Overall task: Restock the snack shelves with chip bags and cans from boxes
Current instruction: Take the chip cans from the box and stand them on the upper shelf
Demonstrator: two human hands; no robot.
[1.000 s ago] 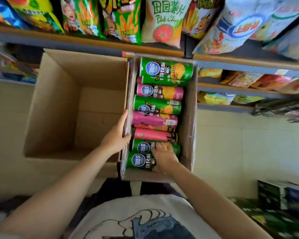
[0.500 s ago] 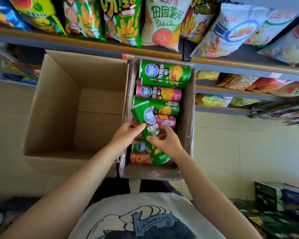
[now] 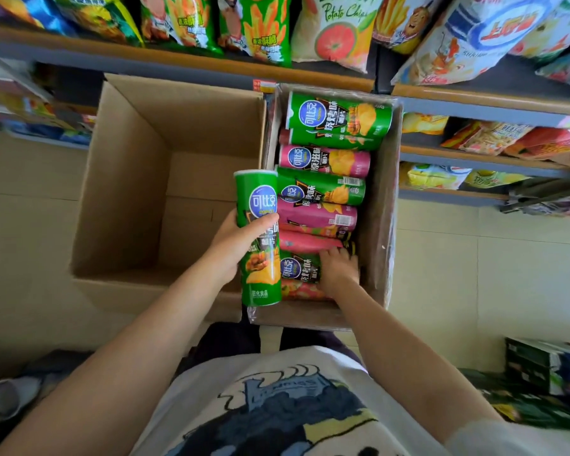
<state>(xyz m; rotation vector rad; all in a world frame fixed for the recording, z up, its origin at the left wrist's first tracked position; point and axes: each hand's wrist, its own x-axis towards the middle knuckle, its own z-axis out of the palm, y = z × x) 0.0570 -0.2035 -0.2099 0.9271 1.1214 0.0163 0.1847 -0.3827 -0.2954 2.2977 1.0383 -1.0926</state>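
Note:
My left hand (image 3: 234, 248) grips a green chip can (image 3: 259, 238), held upright over the seam between the two boxes. My right hand (image 3: 339, 269) reaches into the narrow cardboard box (image 3: 380, 225) and lies on another green can (image 3: 298, 268) near the box's front; whether its fingers close around that can I cannot tell. The box holds several green and pink cans (image 3: 323, 161) lying on their sides in stacked rows. Chip bags (image 3: 334, 31) hang along the upper shelf (image 3: 178, 52).
An empty large cardboard box (image 3: 125, 179) stands on the floor left of the can box. Lower shelves (image 3: 484, 156) at right hold more snack bags. Dark packaged boxes (image 3: 540, 366) sit at the lower right. Tiled floor (image 3: 441, 274) surrounds the boxes.
The green can went from both hands into my left hand alone and now stands upright, further left. My right hand dropped back into the box onto another green can.

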